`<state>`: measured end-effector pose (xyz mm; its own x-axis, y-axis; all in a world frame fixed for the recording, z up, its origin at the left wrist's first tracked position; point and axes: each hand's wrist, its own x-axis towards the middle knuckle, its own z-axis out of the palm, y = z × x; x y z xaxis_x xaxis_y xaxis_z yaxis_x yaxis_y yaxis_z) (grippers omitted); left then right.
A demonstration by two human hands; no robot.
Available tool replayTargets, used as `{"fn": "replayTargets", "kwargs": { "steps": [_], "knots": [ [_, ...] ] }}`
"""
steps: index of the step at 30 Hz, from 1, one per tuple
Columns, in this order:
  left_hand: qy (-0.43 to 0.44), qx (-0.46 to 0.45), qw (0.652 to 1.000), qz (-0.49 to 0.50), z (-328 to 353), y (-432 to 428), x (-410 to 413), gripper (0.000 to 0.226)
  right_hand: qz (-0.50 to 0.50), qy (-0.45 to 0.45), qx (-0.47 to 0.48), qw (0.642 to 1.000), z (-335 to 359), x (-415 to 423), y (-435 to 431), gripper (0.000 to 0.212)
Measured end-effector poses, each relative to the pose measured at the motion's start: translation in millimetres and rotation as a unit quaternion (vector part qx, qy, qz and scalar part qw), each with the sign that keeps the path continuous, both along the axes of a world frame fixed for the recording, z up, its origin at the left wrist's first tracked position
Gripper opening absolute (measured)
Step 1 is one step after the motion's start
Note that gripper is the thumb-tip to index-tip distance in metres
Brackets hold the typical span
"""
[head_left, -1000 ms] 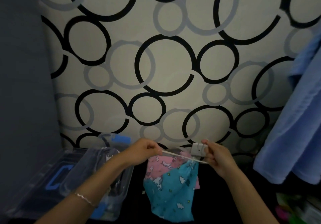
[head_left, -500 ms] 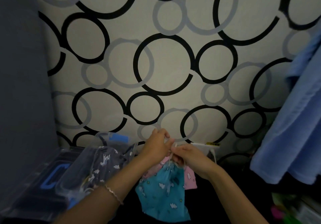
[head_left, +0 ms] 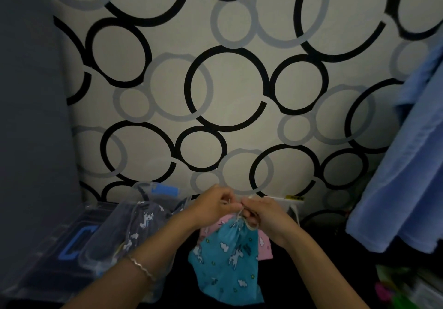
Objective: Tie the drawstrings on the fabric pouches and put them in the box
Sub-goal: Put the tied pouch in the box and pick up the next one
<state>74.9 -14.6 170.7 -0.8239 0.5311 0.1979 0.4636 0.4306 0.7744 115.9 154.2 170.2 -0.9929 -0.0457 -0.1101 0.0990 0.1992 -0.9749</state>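
Note:
A teal pouch [head_left: 227, 263] with white unicorns and clouds hangs in front of me, its mouth gathered tight. My left hand [head_left: 213, 204] and my right hand [head_left: 261, 212] meet just above it, each pinching the thin white drawstring [head_left: 239, 214] at the gathered neck. A pink pouch [head_left: 265, 244] lies behind the teal one on the dark surface. To the left stands a clear plastic box [head_left: 107, 244] with a grey printed pouch [head_left: 143, 222] inside.
The box's lid with a blue handle [head_left: 72, 246] lies at far left. A circle-patterned wall rises behind. Blue cloth [head_left: 407, 176] hangs at the right. A white object [head_left: 285, 200] sits behind my right hand. Bright clutter [head_left: 402, 289] fills the lower right corner.
A second ago my hands were apart, pulling the drawstring taut sideways. They have come together above the pouch's neck and now work the string there, slightly higher than half a second ago.

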Motion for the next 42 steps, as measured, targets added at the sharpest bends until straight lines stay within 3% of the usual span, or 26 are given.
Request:
{"fn": "replayTargets", "kwargs": {
  "steps": [3, 5, 9, 12, 15, 17, 18, 20, 22, 27, 37, 42],
  "knots": [
    [0.031, -0.042, 0.999, -0.003, 7, -7, 0, 0.017, 0.008, 0.002, 0.006, 1.0, 1, 4, -3, 0.042],
    [0.026, -0.064, 0.998, 0.003, 3, -11, -4, 0.032, 0.005, 0.011, 0.002, 1.0, 5, 4, -5, 0.043],
    [0.026, -0.004, 1.0, 0.0, -2, -21, -7, 0.032, 0.01, 0.027, 0.026, 0.999, 14, 5, -4, 0.043],
    [0.027, -0.019, 0.999, 0.017, -7, -43, -16, 0.032, -0.019, 0.036, -0.002, 0.999, 17, 8, 7, 0.034],
    [0.011, -0.129, 0.99, 0.047, -10, -64, -27, 0.03, -0.004, 0.057, 0.009, 0.998, 13, 12, 5, 0.03],
    [0.04, -0.231, 0.971, 0.052, -6, -63, -23, 0.021, -0.003, 0.075, 0.051, 0.996, 13, 15, -6, 0.026],
    [0.057, -0.237, 0.969, 0.046, -3, -58, -19, 0.016, -0.004, 0.081, 0.056, 0.995, 14, 15, -10, 0.026],
    [0.046, -0.153, 0.987, 0.01, 1, -42, -5, 0.031, 0.001, 0.085, 0.055, 0.995, 19, 14, -17, 0.026],
    [-0.031, -0.03, 0.998, -0.036, 5, -24, 6, 0.024, 0.0, 0.089, 0.078, 0.993, 24, 13, -22, 0.031],
    [-0.074, 0.101, 0.989, -0.077, 3, -9, 11, 0.019, -0.08, 0.084, 0.091, 0.989, 28, 9, -12, 0.024],
    [-0.151, 0.166, 0.972, -0.068, -2, -3, 13, 0.026, -0.083, 0.026, 0.062, 0.994, 39, 18, -7, 0.009],
    [-0.126, 0.167, 0.978, -0.01, -9, -2, 6, 0.034, -0.079, 0.015, 0.023, 0.996, 40, 20, -8, 0.029]
  ]
}}
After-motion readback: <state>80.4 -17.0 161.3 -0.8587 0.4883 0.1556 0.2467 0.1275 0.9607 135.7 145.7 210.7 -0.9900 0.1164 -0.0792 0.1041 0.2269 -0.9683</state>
